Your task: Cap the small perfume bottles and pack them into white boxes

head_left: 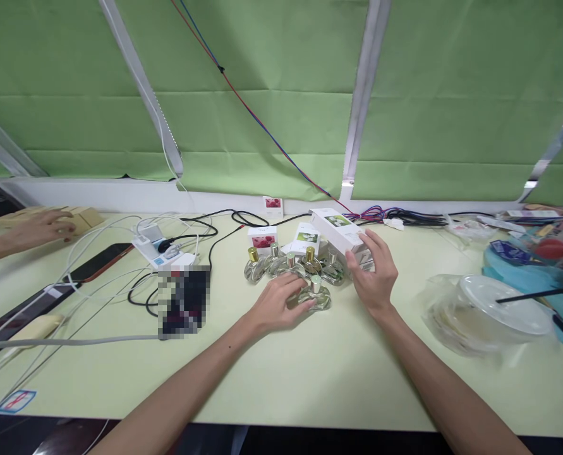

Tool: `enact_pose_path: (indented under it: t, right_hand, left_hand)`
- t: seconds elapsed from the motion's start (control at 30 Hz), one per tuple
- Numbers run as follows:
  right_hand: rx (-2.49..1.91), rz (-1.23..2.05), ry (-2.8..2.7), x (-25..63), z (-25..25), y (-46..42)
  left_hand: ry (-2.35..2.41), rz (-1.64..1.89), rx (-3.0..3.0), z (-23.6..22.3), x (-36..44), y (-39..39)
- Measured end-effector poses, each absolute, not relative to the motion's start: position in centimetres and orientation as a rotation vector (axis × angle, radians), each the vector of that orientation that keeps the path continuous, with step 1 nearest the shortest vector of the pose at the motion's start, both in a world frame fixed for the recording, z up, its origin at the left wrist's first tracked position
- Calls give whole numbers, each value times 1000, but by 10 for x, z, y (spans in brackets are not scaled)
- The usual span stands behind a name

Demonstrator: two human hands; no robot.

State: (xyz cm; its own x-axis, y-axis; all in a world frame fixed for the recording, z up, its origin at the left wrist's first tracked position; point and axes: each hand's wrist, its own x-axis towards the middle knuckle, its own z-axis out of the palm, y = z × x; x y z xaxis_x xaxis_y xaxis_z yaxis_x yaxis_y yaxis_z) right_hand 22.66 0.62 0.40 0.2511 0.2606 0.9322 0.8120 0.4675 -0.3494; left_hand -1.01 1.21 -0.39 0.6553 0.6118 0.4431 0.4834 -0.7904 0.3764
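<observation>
My left hand [281,302] is closed at the left end of a clear glass perfume bottle [320,297], thumb in front and fingers behind. That bottle stands on the table with its pale cap up. Just behind it, several similar bottles cluster together, among them one with a gold cap [253,254]. With thumb and fingers my right hand [375,272] grips the near end of a white box [337,229] with a green and white flower picture. The box is tilted, its far end raised. Another white flower-picture box [304,239] lies behind the bottles.
White boxes with red pictures [263,239] stand behind the bottles. Left are a power strip [160,249], cables and phones [98,262]. Another person's hand [42,230] rests by yellow boxes [84,218]. At right sit a plastic-wrapped white bowl [503,300] and a blue bag [503,272].
</observation>
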Motion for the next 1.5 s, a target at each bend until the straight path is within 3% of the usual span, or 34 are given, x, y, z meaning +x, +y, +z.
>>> enact_pose_path:
  t: [0.83, 1.0, 1.17, 1.33, 1.5]
  right_hand:
    - [-932, -353, -1338, 212, 10, -6]
    - [-890, -401, -1410, 204, 11, -12]
    - [-719, -474, -1553, 194, 13, -19]
    - [-588, -492, -1706, 186, 13, -22]
    - [-605, -435, -1805, 183, 11, -23]
  left_hand:
    - [1051, 834, 2501, -6, -8, 11]
    - [1033, 1174, 2422, -4, -11, 14]
    - [914, 1622, 1895, -4, -13, 16]
    - [808, 1711, 1395, 2, -16, 18]
    - [869, 1752, 1289, 9, -20, 21]
